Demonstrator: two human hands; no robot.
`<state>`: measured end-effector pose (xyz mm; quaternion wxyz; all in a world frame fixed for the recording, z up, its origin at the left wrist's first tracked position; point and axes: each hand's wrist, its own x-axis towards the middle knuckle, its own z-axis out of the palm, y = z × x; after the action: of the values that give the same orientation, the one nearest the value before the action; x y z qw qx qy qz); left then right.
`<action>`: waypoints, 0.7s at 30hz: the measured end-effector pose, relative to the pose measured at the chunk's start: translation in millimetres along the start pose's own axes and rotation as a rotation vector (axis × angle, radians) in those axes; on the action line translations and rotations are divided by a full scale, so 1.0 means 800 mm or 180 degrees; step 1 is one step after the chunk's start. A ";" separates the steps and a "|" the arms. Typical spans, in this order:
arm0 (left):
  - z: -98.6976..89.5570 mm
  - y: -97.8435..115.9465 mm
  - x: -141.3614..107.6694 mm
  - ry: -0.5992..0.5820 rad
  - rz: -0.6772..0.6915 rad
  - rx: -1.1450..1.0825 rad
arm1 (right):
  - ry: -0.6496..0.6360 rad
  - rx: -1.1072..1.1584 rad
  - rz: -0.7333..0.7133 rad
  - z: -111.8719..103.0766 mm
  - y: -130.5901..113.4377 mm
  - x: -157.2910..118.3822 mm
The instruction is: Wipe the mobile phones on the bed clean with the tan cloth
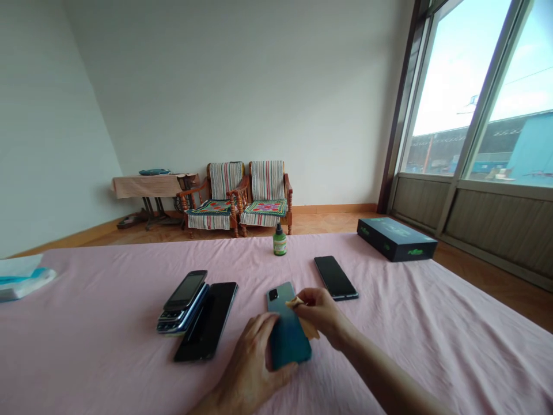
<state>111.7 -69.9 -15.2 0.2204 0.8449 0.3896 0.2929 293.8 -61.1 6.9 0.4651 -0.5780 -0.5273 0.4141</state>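
A blue-green smartphone (pixel 288 334) lies back up on the pink cloth, its dark camera block toward the far end. My left hand (pixel 250 360) grips it along the left side and near edge, fingers and thumb curved round it. Pinched in my right hand (pixel 320 311) is a tan cloth (pixel 310 329), whose upper part touches the phone's back while the rest hangs by its right edge. Just beyond my right hand lies a black smartphone (pixel 336 278), screen up. The fingertips of my right hand partly hide the cloth.
Left of my hands, several older phones (pixel 186 294) are stacked against a large black phone (pixel 209 323). A green bottle (pixel 280 241) stands near the far edge of the pink cloth (pixel 108 300). A black box (pixel 395 239) sits far right, a white-and-blue packet (pixel 23 276) far left.
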 end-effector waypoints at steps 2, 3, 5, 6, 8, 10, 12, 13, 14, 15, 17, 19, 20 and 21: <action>-0.001 -0.001 0.002 0.0073 0.0041 -0.0229 | -0.0128 0.0461 0.0036 0.003 -0.011 -0.002; -0.002 -0.001 0.004 0.0115 0.0094 -0.0359 | -0.0193 0.0729 0.0052 0.007 -0.017 -0.002; -0.006 0.000 0.008 0.0214 0.0158 -0.0620 | -0.0289 0.1207 0.0074 0.016 -0.027 -0.003; -0.008 0.000 0.010 0.0246 0.0124 -0.0738 | -0.0313 0.1369 0.0066 0.021 -0.031 -0.003; -0.015 0.001 0.014 0.0268 -0.0043 -0.0932 | -0.0342 0.1546 0.0027 0.032 -0.037 -0.002; -0.022 -0.001 0.017 0.0245 -0.0209 -0.1068 | -0.0398 0.1678 0.0002 0.040 -0.038 -0.001; -0.029 -0.005 0.019 0.0239 -0.0297 -0.1171 | -0.0432 0.1671 -0.0015 0.045 -0.035 -0.001; -0.032 -0.007 0.019 0.0243 -0.0352 -0.1207 | -0.0416 0.1609 -0.0029 0.045 -0.031 0.000; -0.035 -0.009 0.019 0.0248 -0.0448 -0.1217 | -0.0383 0.1520 -0.0038 0.044 -0.026 0.000; -0.036 -0.011 0.019 0.0276 -0.0581 -0.1193 | -0.0334 0.1408 -0.0030 0.043 -0.020 0.000; -0.037 -0.017 0.019 0.0362 -0.0865 -0.1083 | -0.0204 0.1129 -0.0052 0.037 -0.005 -0.001; -0.036 -0.022 0.020 0.0427 -0.1027 -0.1007 | -0.0089 0.0825 -0.0243 0.029 0.011 -0.005; -0.034 -0.025 0.020 0.0437 -0.1063 -0.1033 | -0.0068 0.0709 -0.0344 0.024 0.018 -0.009; -0.033 -0.028 0.021 0.0428 -0.1092 -0.1114 | -0.0070 0.0625 -0.0411 0.018 0.024 -0.014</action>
<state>91.0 -39.2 -4.2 0.3832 0.6941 0.4844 0.3698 282.7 -70.9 -15.2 0.5394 -0.4899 -0.5253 0.4394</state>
